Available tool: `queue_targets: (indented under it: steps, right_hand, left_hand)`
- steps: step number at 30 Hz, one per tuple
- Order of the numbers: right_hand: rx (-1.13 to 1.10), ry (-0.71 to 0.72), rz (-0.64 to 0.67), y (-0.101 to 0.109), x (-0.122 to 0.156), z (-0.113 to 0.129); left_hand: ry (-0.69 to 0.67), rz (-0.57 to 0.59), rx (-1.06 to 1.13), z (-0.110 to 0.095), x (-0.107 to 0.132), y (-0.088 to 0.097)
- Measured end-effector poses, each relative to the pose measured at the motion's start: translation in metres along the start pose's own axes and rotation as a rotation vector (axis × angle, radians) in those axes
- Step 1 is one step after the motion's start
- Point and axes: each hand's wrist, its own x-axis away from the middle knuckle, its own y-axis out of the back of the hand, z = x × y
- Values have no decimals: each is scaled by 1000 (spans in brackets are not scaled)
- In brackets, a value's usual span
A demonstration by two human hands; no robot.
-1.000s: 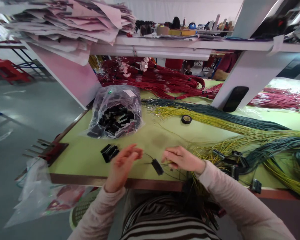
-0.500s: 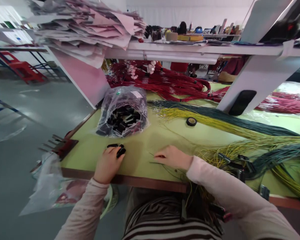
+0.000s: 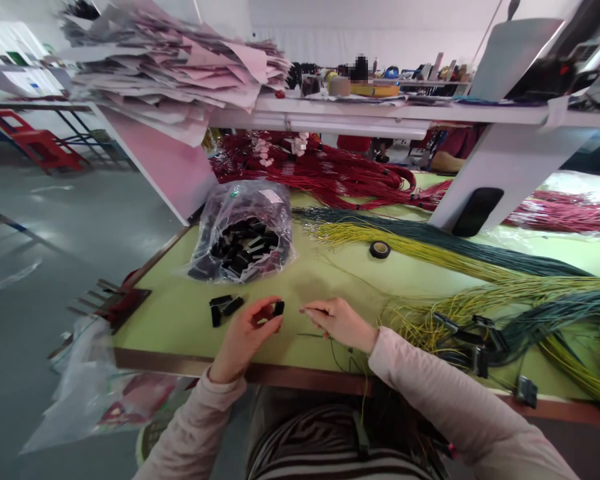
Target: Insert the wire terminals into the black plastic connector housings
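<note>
Left hand (image 3: 245,339) pinching black connector (image 3: 279,308), right hand (image 3: 339,325) — just beside

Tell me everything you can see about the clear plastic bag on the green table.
The clear plastic bag is crumpled and slumped on the green tabletop, toward its far end. Its thin, glossy film is filled with small black plastic connectors, visible through it. A small white label sits near the top.
</note>
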Motion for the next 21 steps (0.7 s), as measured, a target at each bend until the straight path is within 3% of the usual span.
queue_targets:
  steps: [4,8,11,15,18,21]
  right_hand:
    - [-194,23,-20,2,18,7]
    - [-339,32,-78,4,25,14]
    - [-435,39,-78,4,26,17]
    - [-542,43,-79,3,25,17]
    - [-517,39,-122,4,24,15]
    - [-454,48,-162,5,23,13]
  left_hand:
    - [110,10,447,-10,3,-24]
    - [209,-27,647,-15,3,-37]
    - [237,-41,712,-15,5,-47]
    - [199,23,698,-10,12,-59]
    - [172,34,634,-8,17,-62]
    - [228,87,620,-10,19,-60]
